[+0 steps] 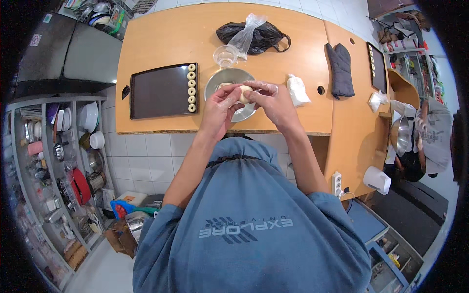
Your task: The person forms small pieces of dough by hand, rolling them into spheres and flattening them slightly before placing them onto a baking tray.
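A small pale lump of dough [245, 94] is held between my two hands, above a metal mixing bowl [215, 79]. My left hand [223, 104] grips it from the left, and my right hand [271, 101] from the right, thumbs close together. Flour whitens the fingers of both. Part of the bowl's inside is hidden behind my hands. Left of the bowl lies a dark baking tray [159, 93], with a single column of several small dough rings [191, 83] along its right side.
Behind the bowl stand a clear plastic cup [225, 56] and a black plastic bag [264, 39]. A white bag of powder [297, 90] and a dark oven mitt [340, 71] lie to the right. Further right are a second tray [377, 68] and another person [430, 127] beside a metal bowl [401, 136].
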### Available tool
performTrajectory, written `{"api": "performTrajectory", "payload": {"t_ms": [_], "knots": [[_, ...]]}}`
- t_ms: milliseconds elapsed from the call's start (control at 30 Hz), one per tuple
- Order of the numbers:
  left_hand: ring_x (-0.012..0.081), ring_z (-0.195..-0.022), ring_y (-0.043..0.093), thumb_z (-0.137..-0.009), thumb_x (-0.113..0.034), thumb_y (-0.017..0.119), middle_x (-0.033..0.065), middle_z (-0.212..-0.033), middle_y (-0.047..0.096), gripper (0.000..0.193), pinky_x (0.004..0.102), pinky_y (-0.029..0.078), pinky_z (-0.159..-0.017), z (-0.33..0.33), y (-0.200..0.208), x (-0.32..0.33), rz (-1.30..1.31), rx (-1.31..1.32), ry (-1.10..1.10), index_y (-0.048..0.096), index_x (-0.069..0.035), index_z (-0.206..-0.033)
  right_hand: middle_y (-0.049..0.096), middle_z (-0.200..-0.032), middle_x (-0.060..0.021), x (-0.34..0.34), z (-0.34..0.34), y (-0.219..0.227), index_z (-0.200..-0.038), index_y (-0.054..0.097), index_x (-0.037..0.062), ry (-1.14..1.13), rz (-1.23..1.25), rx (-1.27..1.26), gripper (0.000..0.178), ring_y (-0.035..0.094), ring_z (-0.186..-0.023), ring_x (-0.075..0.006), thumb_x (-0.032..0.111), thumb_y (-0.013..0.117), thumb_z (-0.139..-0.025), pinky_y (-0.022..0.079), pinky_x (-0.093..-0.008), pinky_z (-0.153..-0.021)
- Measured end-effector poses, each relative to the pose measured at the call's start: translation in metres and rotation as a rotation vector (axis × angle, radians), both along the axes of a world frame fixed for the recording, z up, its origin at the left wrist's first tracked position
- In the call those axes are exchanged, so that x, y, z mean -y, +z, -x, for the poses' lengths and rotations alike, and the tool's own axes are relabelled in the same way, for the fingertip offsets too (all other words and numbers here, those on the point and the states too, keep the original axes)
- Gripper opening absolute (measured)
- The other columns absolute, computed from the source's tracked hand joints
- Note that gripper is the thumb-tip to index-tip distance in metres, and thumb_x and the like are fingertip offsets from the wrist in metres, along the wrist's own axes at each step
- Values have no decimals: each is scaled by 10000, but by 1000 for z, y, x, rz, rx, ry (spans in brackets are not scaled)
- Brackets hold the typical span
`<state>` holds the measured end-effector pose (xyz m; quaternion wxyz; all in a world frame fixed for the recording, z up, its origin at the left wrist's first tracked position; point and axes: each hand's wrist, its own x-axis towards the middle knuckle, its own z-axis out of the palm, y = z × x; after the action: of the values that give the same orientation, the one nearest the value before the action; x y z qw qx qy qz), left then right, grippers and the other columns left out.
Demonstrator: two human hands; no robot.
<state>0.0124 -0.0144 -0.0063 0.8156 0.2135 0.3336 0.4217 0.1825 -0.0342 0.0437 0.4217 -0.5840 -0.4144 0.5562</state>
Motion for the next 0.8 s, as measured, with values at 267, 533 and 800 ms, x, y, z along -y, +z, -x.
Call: {"api": "performTrajectory", "payload": {"t_ms": [267, 533, 800], "knots": [[134, -986, 666, -954, -104, 679, 74, -1121, 695, 251, 281, 543, -836, 0, -2, 2, -70, -54, -7, 632, -10, -1182, 728, -927, -102, 2, 3, 2, -1148, 717, -38, -16, -13, 41, 363, 651, -772, -128, 208, 725, -882, 529, -268, -659], [163, -1040, 667, -982, -76, 624, 103, -1155, 688, 287, 302, 574, -852, -1, 12, 2, -107, -164, -29, 613, 15, -1254, 721, -890, -91, 0, 1, 2, -1119, 706, -57, -63, 26, -25, 353, 642, -756, -125, 197, 731, -875, 525, -273, -678], [154, -1001, 674, -1000, -103, 601, 104, -1141, 690, 271, 291, 578, -843, -1, 14, 0, -129, -201, -35, 634, 25, -1236, 729, -886, -87, -2, -2, 1, -1107, 717, -56, -52, 107, -54, 336, 640, -740, -120, 197, 726, -886, 511, -263, -650]]}}
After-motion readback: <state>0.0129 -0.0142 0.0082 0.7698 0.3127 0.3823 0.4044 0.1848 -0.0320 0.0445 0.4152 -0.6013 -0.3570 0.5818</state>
